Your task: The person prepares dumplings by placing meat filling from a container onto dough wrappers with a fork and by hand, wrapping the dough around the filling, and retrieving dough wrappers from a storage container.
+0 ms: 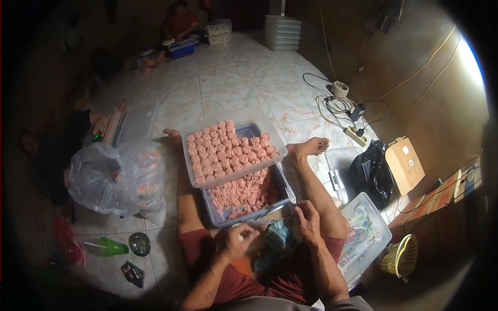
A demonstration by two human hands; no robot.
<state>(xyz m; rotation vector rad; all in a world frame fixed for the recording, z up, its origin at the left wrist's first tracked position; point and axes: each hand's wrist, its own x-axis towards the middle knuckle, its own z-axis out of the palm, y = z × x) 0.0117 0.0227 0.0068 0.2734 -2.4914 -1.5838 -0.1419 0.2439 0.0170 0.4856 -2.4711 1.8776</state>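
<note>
Here at 12 o'clock, the shallow clear tray (270, 129) is sitting across the dark blue tub (282, 181), and pink mounds (218, 150) are packing it in close rows, leaving a gap towards the tray's own 1 o'clock. Below, the tub is holding loose pink mixture (238, 192), heaped and uneven.

The right hand (309, 220) is gripping a fork (291, 196) by its handle, tines pointing towards 11 o'clock, just beside the tub's near right corner. The left hand (241, 239) is hovering near the tub's front edge, fingertips drawing together; whether they are pinching anything, I'm not able to tell.

Portioning seems to be the step in hand, midway through by my reckoning; the next move is probably calling for a fresh lump of mixture and a careful placement in that gap.

Out at 2 o'clock, a clear bin (384, 228) is holding colourful contents, too unclear for naming.
</note>
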